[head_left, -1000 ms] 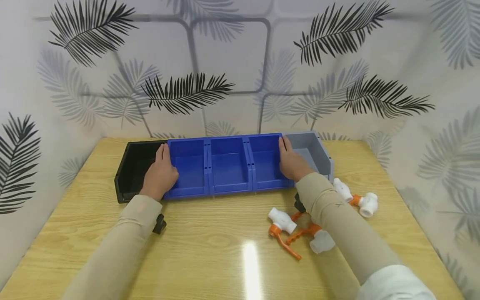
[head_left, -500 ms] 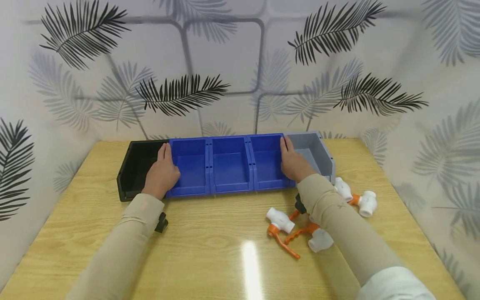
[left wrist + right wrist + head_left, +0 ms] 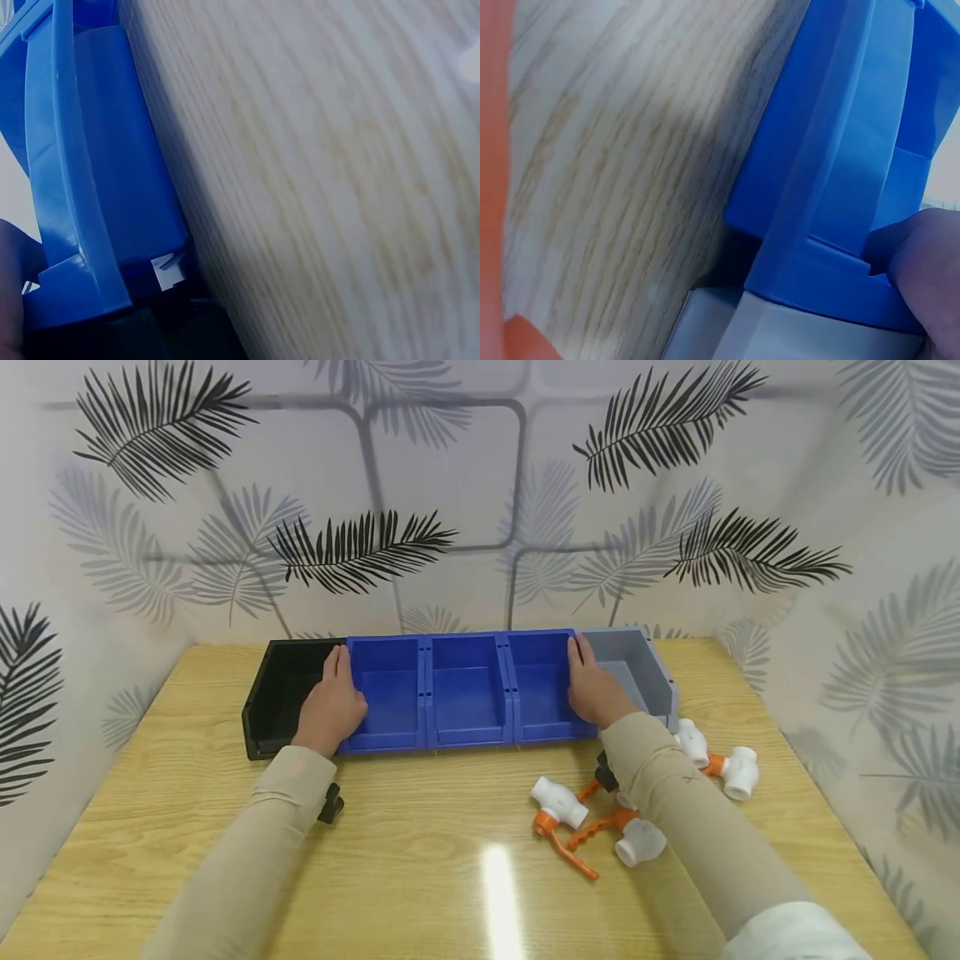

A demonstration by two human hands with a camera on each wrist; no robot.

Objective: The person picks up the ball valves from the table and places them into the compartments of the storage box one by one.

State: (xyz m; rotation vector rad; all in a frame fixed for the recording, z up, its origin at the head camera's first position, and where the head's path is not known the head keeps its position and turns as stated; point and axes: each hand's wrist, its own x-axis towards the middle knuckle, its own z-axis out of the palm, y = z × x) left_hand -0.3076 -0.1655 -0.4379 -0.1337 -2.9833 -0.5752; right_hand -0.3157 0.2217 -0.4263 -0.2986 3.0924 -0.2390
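Three blue bins (image 3: 468,697) stand side by side in a row, with a black bin (image 3: 281,697) at the left end and a grey bin (image 3: 656,677) at the right end. My left hand (image 3: 332,703) grips the wall where the black bin meets the left blue bin; its thumb reaches into the blue one. At the other end, my right hand (image 3: 596,689) pinches the wall between the right blue bin and the grey bin. Each wrist view shows part of a hand at the blue rim (image 3: 82,187). The bins' visible interiors hold nothing.
Several white ball valves with orange handles (image 3: 561,802) lie on the wooden table (image 3: 420,860), some partly under my right forearm. Two white valve bodies (image 3: 741,772) sit close to the grey bin's front right corner. A leaf-patterned wall covering (image 3: 450,468) rises behind.
Both hands have slid the whole row of bins slightly right along the table. The valves beside the grey bin have shifted a little right; the head view has drifted slightly.
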